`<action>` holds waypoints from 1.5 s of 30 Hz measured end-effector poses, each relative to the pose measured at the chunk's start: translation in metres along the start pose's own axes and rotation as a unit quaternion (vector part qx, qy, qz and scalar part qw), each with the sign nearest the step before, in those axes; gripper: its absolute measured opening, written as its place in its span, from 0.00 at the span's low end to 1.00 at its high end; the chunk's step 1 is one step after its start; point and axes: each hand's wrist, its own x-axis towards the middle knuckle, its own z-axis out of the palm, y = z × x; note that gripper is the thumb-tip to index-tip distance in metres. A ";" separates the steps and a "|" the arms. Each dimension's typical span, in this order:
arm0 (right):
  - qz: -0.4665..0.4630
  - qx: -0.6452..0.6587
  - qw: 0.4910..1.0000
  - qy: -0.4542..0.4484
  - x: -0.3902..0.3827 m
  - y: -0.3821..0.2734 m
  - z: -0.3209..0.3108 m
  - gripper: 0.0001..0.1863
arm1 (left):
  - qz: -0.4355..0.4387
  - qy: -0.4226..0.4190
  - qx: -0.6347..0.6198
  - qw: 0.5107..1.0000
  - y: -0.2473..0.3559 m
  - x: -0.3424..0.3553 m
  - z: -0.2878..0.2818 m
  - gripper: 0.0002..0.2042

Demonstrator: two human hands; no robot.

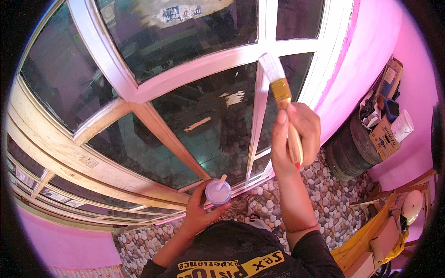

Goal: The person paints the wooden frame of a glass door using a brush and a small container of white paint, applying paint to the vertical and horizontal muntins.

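My right hand [296, 135] is closed around the wooden handle of a paintbrush [281, 89] with a gold-coloured ferrule. Its white-coated bristles touch or lie very near the window frame [199, 66], where an upright meets a crossbar. Lower down, my left hand [199, 204] grips a small round paint cup [218, 192] filled with pale paint. A flat wooden stick [222, 181] leans out of the cup. The upper and right bars of the frame look white, while the lower left bars remain bare, yellowish wood.
Dark glass panes [139, 143] fill the frame, some with paper remnants. Stacked tyres [350, 148], a cardboard box [385, 139] and a white bucket [402, 126] stand by the pink wall at right. Nearer right is a yellow cloth [357, 248] with boxes. The floor [324, 204] has a pebble pattern.
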 end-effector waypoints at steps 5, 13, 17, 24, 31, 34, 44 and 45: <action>-0.090 0.068 0.993 -0.046 -0.002 -0.002 0.010 0.15 | -0.008 -0.007 0.008 1.000 0.004 0.001 0.000 0.38; -0.023 -0.030 0.999 -0.021 0.003 0.009 0.000 0.14 | -0.003 -0.012 -0.007 1.000 0.007 0.000 0.001 0.37; -0.011 -0.028 0.999 -0.011 0.003 0.002 -0.004 0.16 | 0.010 -0.015 -0.008 1.000 0.007 0.000 0.003 0.37; -0.025 -0.030 0.999 -0.029 0.001 0.007 -0.002 0.10 | 0.012 -0.015 -0.011 1.000 0.004 -0.003 0.003 0.37; -0.071 0.091 0.991 -0.070 0.002 -0.018 0.004 0.17 | -0.012 -0.017 -0.034 0.999 0.004 -0.001 0.001 0.37; -0.083 0.111 0.986 -0.089 0.002 -0.027 0.016 0.19 | -0.014 -0.015 -0.032 0.999 0.006 -0.001 0.002 0.37; 0.004 0.031 0.999 -0.022 -0.008 -0.015 0.014 0.14 | -0.026 0.003 -0.022 0.999 0.009 -0.002 -0.006 0.39; 0.003 0.032 0.999 -0.022 -0.008 -0.017 0.014 0.14 | -0.025 0.003 -0.025 0.999 0.009 -0.002 -0.006 0.39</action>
